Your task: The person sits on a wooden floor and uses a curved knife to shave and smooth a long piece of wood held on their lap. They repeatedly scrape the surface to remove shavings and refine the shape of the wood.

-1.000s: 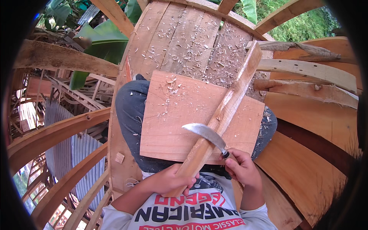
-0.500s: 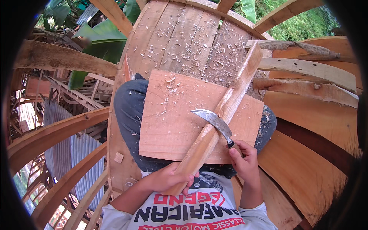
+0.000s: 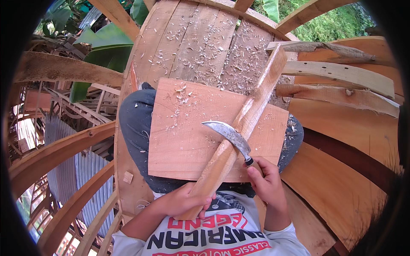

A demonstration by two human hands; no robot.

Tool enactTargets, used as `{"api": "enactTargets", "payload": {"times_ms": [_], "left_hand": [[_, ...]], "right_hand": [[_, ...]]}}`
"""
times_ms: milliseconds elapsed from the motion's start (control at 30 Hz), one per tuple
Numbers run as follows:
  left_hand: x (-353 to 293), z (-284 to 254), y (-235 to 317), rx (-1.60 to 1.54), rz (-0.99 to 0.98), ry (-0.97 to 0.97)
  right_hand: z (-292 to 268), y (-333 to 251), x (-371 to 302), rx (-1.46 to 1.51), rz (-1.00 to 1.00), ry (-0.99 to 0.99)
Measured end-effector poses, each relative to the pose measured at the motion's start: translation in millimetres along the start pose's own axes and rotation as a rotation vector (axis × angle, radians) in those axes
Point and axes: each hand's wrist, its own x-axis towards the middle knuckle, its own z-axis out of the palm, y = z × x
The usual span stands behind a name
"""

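Note:
My left hand [image 3: 188, 202] is wrapped round the near end of a long piece of wood [image 3: 244, 124], which slants away to the far right. A curved knife [image 3: 229, 135] crosses the wood near its middle, with the tip to the left. My right hand [image 3: 265, 178] grips the short handle of that knife. Under the wood, a flat square board [image 3: 183, 145] rests across my lap. Small curled shavings [image 3: 183, 94] lie on the board, mostly at its far left corner.
I sit cross-legged on a plank floor [image 3: 192, 40] scattered with shavings. Curved wooden ribs [image 3: 64, 147] rise at the left, with corrugated metal sheets [image 3: 95, 183] below them. Several rough wood pieces [image 3: 341, 77] and wide orange-brown panels [image 3: 337, 183] are at the right.
The knife and my right hand have shifted slightly left and toward me along the wood. The whole view has moved a little, and both grips stay the same.

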Motion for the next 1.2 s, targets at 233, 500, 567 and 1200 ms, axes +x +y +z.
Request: {"api": "enactTargets", "payload": {"times_ms": [233,500,567,1200], "left_hand": [[-3,-2,-1,-0.033,0.009,0.010],[-1,-1,-2,-0.061,-0.003,-0.009],[0,0,-1,-0.058,-0.019,-0.028],[1,-7,-1,-0.076,0.030,-0.007]], "right_hand": [[-3,-5,-2,0.055,0.120,0.077],[-14,-2,4,0.018,0.032,0.057],[-10,-2,-2,0.036,0.060,-0.021],[6,17,-1,-0.340,-0.206,0.336]]}}
